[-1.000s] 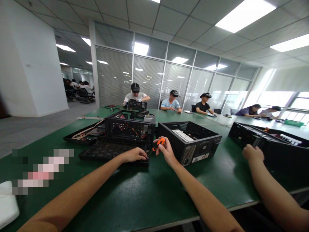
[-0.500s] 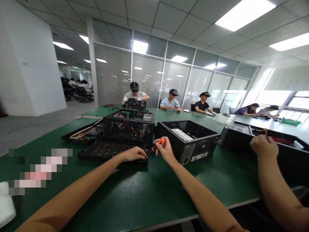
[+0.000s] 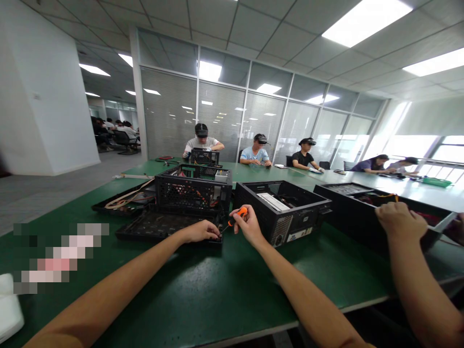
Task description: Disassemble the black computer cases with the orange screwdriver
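Observation:
My right hand (image 3: 250,228) is closed around a screwdriver (image 3: 242,212) with an orange handle. Its thin shaft slants down and left to the right front corner of a black case panel (image 3: 155,225), which lies flat on the table. At that same corner my left hand (image 3: 201,231) has its fingers bent together by the screwdriver's tip. Whatever sits between those fingertips is too small to make out. Right behind the panel stands an open black computer case (image 3: 192,194) with a mesh side and wires inside.
A second black computer case (image 3: 308,221) sits right of my hands. Left, a dark tray-like part (image 3: 105,205) carries a beige cable (image 3: 119,201). A neighbour's hand (image 3: 400,222) works at another case (image 3: 340,210). Several people sit across the green table (image 3: 203,295).
My hands and the screwdriver stay nearly in place. At the right, the neighbour's case has turned and shifted left, with the neighbour's hand still by its edge.

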`<state>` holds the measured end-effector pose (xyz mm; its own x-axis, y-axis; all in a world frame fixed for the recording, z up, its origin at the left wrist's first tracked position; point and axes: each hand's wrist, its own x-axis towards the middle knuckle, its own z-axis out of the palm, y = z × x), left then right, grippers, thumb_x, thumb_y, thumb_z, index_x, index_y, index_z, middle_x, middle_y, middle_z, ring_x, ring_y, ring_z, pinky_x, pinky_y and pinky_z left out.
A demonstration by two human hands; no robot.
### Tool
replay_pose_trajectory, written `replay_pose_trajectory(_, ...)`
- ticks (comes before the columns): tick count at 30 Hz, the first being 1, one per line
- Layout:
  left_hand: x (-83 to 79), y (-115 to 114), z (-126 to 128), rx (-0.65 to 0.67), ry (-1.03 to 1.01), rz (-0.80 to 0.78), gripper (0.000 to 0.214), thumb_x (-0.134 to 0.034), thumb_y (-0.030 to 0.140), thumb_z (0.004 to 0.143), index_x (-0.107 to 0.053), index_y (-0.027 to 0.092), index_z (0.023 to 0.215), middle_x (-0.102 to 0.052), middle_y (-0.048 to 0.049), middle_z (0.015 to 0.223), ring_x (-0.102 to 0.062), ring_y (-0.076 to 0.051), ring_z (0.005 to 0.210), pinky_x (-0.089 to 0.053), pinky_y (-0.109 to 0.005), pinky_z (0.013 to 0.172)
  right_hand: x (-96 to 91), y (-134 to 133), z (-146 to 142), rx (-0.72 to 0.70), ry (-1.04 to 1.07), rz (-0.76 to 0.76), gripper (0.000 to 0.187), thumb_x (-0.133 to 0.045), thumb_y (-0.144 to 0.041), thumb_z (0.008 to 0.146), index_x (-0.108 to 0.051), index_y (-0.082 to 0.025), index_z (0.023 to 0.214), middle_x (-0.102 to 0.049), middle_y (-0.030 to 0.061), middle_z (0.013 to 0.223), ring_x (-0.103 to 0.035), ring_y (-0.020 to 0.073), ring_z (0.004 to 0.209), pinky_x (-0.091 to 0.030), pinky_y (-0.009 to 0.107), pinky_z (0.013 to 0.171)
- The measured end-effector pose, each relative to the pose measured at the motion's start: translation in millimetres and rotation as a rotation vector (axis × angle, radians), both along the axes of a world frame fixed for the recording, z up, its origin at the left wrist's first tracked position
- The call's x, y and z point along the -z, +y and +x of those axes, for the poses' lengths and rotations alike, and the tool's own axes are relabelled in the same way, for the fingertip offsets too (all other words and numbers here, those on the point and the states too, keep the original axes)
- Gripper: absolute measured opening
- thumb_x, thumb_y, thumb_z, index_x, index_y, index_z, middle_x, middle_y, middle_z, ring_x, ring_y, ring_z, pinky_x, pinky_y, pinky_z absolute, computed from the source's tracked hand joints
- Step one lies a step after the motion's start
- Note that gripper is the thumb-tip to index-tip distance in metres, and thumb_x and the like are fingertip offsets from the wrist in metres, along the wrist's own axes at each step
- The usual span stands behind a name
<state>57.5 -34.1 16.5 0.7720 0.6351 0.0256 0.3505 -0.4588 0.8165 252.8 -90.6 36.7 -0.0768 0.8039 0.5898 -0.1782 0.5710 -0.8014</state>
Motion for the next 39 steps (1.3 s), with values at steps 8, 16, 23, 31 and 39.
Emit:
replay_pose_trajectory(8,-3.7,-3,1,0.001,-0.013,-0.006,0.024,-0.061,0.026,0.068,-0.067,0.012,0.087,-0.067,-0.0045,0.084,-0.057,-0.014,0.078,-0.042,-0.024,0.076,0.5,0,-2,-0.029,-0.03,0.003,0.024,-0.052,-0.033,0.08,-0.038,-0.021,0.094,-0.058,0.0028,0.094,-0.053,0.005,0.041,-0.045,0.02,0.037)
replay_pose_trajectory(16,-1.4,-2,0,-0.004,-0.007,-0.011,0.024,-0.062,0.026,0.067,-0.067,0.013,0.087,-0.067,-0.004,0.085,-0.057,-0.015,0.081,-0.041,-0.023,0.077,1.0,-2,-1,-0.092,0.007,-0.009,0.033,-0.053,-0.035,0.08,-0.034,-0.022,0.103,-0.06,0.0009,0.085,-0.053,0.0056,0.041,-0.045,0.019,0.037)
replay_pose_trajectory(23,2.3,3,0,0.011,0.014,0.025,0.026,-0.061,0.03,0.069,-0.067,0.014,0.088,-0.067,-0.0038,0.087,-0.057,-0.015,0.083,-0.041,-0.024,0.078,3.8,3,-2,-0.042,0.001,-0.012,0.027,-0.054,-0.035,0.079,-0.033,-0.022,0.09,-0.059,-0.0004,0.088,-0.048,0.0031,0.033,-0.037,0.015,0.028)
replay_pose_trajectory(31,9.4,8,-4,0.059,0.003,0.04,0.028,-0.058,0.03,0.072,-0.066,0.015,0.094,-0.066,-0.0037,0.092,-0.057,-0.015,0.086,-0.041,-0.023,0.078,1.9,-1,-2,-0.086,0.017,-0.025,0.029,-0.044,-0.039,0.083,-0.035,-0.022,0.104,-0.056,0.0016,0.088,-0.053,0.0055,0.04,-0.045,0.02,0.035)
replay_pose_trajectory(39,14.1,11,-3,0.013,0.017,0.048,0.027,-0.059,0.031,0.071,-0.066,0.015,0.091,-0.066,-0.003,0.09,-0.057,-0.015,0.084,-0.04,-0.023,0.077,3.8,2,-4,-0.043,-0.009,-0.006,0.025,-0.051,-0.036,0.08,-0.033,-0.022,0.09,-0.057,-0.003,0.081,-0.05,0.0039,0.036,-0.04,0.016,0.032)
